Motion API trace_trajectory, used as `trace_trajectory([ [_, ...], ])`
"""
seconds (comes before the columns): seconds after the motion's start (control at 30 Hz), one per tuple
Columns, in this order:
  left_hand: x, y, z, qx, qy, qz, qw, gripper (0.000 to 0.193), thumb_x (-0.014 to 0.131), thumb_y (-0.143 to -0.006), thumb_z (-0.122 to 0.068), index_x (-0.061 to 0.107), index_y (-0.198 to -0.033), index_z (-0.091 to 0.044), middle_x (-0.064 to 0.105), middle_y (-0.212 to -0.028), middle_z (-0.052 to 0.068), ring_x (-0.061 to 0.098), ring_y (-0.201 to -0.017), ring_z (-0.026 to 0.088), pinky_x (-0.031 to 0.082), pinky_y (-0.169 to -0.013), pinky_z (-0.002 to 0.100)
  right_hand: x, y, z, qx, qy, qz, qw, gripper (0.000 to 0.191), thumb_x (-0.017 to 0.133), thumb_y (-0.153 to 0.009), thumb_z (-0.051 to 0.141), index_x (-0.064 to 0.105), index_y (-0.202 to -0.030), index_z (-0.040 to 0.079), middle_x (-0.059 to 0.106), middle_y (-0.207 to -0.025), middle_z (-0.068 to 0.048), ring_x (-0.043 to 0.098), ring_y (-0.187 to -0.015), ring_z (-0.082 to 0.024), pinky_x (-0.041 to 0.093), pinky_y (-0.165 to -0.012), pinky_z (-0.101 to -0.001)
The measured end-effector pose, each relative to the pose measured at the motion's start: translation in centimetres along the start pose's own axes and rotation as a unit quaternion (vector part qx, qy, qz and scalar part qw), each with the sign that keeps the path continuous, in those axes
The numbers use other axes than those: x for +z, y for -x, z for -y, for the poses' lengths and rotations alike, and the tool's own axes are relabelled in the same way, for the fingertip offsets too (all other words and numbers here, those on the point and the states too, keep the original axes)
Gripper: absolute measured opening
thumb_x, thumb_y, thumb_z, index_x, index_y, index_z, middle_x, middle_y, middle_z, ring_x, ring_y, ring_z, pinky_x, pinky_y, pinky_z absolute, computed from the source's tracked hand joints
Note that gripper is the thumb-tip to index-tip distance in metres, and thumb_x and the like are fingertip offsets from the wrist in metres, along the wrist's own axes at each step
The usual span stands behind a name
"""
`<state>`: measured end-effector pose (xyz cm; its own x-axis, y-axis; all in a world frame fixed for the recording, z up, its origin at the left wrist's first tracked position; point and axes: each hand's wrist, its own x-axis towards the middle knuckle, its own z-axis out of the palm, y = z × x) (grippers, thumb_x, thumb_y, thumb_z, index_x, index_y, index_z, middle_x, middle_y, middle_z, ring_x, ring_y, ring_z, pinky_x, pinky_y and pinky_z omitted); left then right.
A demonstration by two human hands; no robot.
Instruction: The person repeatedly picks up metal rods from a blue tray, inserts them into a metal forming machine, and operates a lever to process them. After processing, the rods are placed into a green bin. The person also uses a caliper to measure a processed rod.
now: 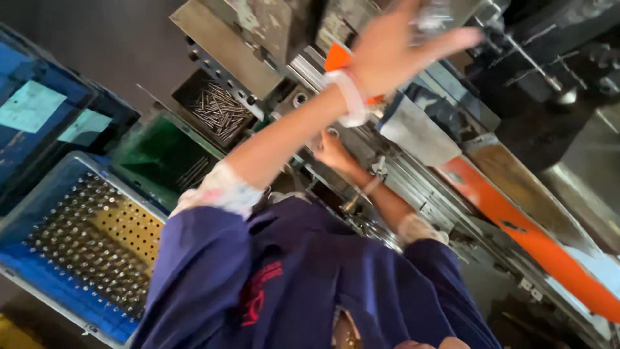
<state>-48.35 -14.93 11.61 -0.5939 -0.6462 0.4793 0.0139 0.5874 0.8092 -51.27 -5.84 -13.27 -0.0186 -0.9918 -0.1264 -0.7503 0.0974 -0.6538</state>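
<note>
Overhead, your left hand (pixel 387 48) is raised high with the fingers spread; something pale and blurred shows at the fingertips, too smeared to tell whether you hold it. A white bangle (pixel 349 97) circles that wrist, and behind it an orange machine tab (pixel 337 57) pokes out. Your right hand (pixel 332 152) is lower, reaching into the grey metal machine bed (pixel 413 178); its fingers curl down against the metal parts, and you cannot tell from this view whether they close on anything. A thin band sits on that wrist too. Both arms come out of dark blue work sleeves (pixel 206 258) with pale cuffs.

Just beside your right hand, a grey cloth-like pad (pixel 416 132) lies on the machine, and beyond it a long orange guard strip (pixel 529 236) runs along the bed's edge towards the frame's lower right. To the other side, a black open box of loose steel pins (pixel 219 110) sits against the machine's plate. Near it stands a green plastic crate (pixel 155 155), and next to that a blue crate holding a yellow perforated tray (pixel 97 242) filled with rows of upright metal pins. Further out are dark blue bins (pixel 39 110) with pale labels.
</note>
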Motion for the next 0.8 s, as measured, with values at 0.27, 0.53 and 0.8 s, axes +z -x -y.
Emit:
trace_trajectory([
  [0.27, -16.1, 16.1, 12.8, -0.224, 0.088, -0.242, 0.940, 0.022, 0.059, -0.109, -0.028, 0.063, -0.116, -0.007, 0.059, -0.080, 0.004, 0.054, -0.062, 0.013, 0.048, -0.056, 0.029, 3.2, -3.5, 2.1, 0.074, 0.079, 0.002, 0.994, 0.075, 0.080, -0.075, 0.021, 0.044, -0.137, 0.001, 0.071, -0.102, -0.028, 0.068, -0.099, -0.045, 0.054, -0.085, -0.0494],
  [0.53, -15.3, 28.2, 21.7, -0.410, 0.181, -0.405, 0.797, 0.030, 0.079, -0.088, -0.030, 0.073, -0.083, 0.000, 0.058, -0.060, -0.004, 0.048, -0.051, 0.006, 0.029, -0.043, 0.026, 9.7, -5.4, 7.4, 0.005, -0.295, 0.015, 0.955, 0.041, 0.060, -0.110, 0.037, 0.069, -0.088, 0.003, 0.054, -0.066, 0.000, 0.048, -0.062, -0.014, 0.038, -0.056, -0.0336],
  [0.8, -16.6, 30.4, 20.1, -0.323, 0.037, -0.379, 0.867, 0.033, 0.077, -0.090, -0.032, 0.077, -0.083, 0.001, 0.070, -0.064, 0.003, 0.058, -0.063, 0.003, 0.049, -0.057, 0.027, 12.8, -5.5, 15.0, 0.052, -0.543, 0.100, 0.832, 0.034, 0.057, -0.107, 0.036, 0.063, -0.090, 0.007, 0.048, -0.064, 0.004, 0.041, -0.050, -0.007, 0.033, -0.046, -0.0252],
])
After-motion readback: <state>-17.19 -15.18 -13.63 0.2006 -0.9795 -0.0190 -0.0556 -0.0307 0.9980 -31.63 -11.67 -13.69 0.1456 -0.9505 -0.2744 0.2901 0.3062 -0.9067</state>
